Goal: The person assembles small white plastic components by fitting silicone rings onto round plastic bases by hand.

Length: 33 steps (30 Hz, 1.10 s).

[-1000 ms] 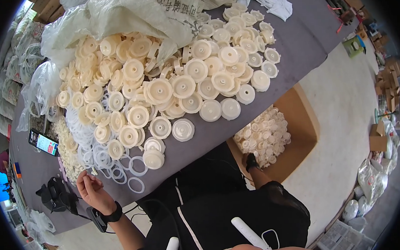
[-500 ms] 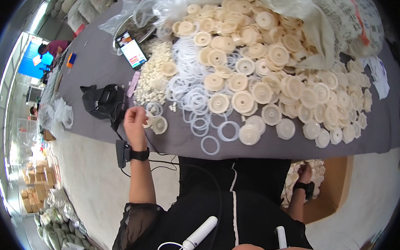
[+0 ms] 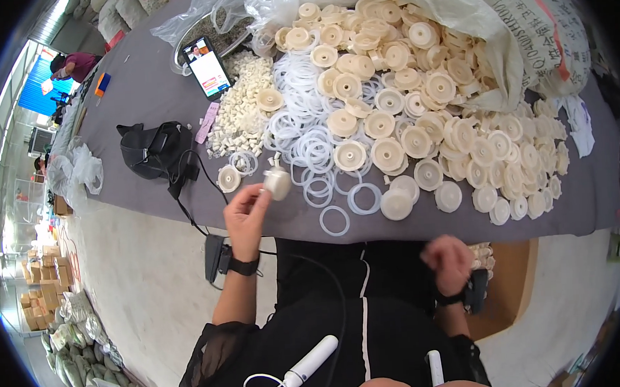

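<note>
My left hand (image 3: 248,214) pinches a round cream plastic disc (image 3: 277,185) just above the table's near edge. Near that hand, another cream disc (image 3: 228,179) lies beside a clear ring (image 3: 244,162). My right hand (image 3: 450,262) is at the table's front edge, in front of my body, smeared by motion; whether its fingers hold anything does not show. Ahead lie a heap of translucent rings (image 3: 307,141), a pile of small cream plastic pieces (image 3: 245,92) and a large heap of cream discs (image 3: 419,135).
A phone (image 3: 207,69) with a lit screen lies beyond the small pieces. A black cap-like item (image 3: 155,151) with a cable lies left. A white woven sack (image 3: 525,21) stands at the back right. Below the table, a brown box (image 3: 518,281) holds discs. Another person (image 3: 75,65) is far left.
My left hand has moved right, lifting a disc from the table beside the clear ring. My right hand has come up out of the box to the table's front edge.
</note>
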{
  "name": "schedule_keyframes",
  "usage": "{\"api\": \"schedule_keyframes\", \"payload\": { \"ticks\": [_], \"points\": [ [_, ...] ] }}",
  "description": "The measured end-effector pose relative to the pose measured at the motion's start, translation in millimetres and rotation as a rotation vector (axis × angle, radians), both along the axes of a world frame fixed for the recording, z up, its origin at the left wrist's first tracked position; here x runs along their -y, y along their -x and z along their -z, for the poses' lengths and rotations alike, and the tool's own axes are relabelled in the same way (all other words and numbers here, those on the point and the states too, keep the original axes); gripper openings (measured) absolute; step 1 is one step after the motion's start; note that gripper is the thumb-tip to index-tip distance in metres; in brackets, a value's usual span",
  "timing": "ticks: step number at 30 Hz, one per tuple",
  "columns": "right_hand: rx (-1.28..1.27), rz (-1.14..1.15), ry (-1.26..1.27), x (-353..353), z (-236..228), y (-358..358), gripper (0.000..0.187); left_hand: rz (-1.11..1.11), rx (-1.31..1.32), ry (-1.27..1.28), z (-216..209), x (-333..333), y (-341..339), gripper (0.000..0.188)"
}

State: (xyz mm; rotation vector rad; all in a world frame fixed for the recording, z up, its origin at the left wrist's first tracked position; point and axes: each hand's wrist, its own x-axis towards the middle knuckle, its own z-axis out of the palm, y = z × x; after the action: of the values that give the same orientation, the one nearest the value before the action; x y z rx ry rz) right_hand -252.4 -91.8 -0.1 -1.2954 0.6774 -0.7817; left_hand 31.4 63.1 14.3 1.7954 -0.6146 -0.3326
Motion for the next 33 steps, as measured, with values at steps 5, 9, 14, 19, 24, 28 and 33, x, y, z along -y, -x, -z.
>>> {"api": "schedule_keyframes", "payload": {
  "ticks": [5,9,14,19,24,28,33],
  "points": [
    [0.115,-0.348,-0.148,-16.8,-11.0,-87.6,0.043,0.567,-0.753,0.269,3.1,21.9,43.3,0.013],
    [0.076,-0.51,-0.357,-20.8,-1.1,-92.7,0.025,0.423,-0.233,-0.022,19.5,17.1,7.2,0.014],
    [0.08,-0.418,-0.442,-23.3,0.9,-92.5,0.019,-0.017,0.805,-0.609,24.7,13.2,-51.4,0.007],
    [0.125,-0.35,-0.458,-22.3,8.8,-90.1,0.019,-0.074,0.834,-0.572,17.3,14.5,-58.8,0.007],
    [0.159,-0.223,-0.514,-18.9,17.0,-96.1,0.017,-0.045,0.413,0.095,-4.4,24.9,-7.8,0.01],
    [0.213,-0.219,-0.558,-18.1,22.9,-95.9,0.014,0.321,-0.576,0.341,-14.3,27.7,44.4,0.007],
    [0.242,-0.234,-0.561,-20.9,17.1,-95.3,0.015,0.317,-0.435,0.339,12.5,45.0,59.2,0.005]
  ]
}}
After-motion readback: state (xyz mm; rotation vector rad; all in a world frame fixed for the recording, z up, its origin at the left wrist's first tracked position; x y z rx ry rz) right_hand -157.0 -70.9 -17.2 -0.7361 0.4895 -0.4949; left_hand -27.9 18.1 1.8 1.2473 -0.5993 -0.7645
